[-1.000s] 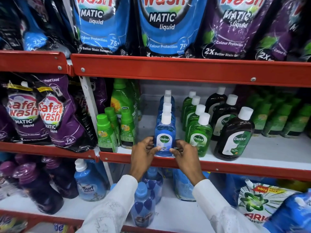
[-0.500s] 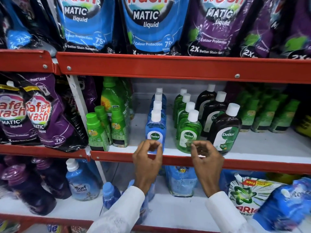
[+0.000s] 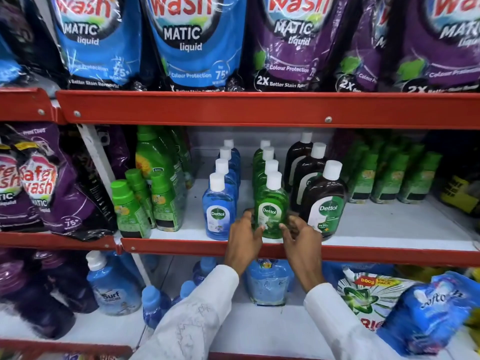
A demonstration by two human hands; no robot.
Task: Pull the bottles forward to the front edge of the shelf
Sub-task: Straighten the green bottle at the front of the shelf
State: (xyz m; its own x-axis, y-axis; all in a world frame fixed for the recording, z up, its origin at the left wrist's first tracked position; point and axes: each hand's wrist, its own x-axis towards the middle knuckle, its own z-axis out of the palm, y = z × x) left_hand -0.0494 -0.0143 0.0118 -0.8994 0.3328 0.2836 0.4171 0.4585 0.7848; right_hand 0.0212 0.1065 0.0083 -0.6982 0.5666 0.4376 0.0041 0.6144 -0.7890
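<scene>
- Left hand (image 3: 242,240) and right hand (image 3: 301,241) cup the front green Dettol bottle (image 3: 271,209) from either side, fingers curled on its lower body.
- Bottle upright at front edge of the shelf (image 3: 376,229), mid-span.
- Blue Dettol bottle (image 3: 218,211) just beside, left; brown Dettol bottle (image 3: 326,206) right, both at front edge.

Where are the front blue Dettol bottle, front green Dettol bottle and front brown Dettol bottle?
front blue Dettol bottle (image 3: 218,214): head view, label.
front green Dettol bottle (image 3: 270,211): head view, label.
front brown Dettol bottle (image 3: 328,209): head view, label.
</scene>
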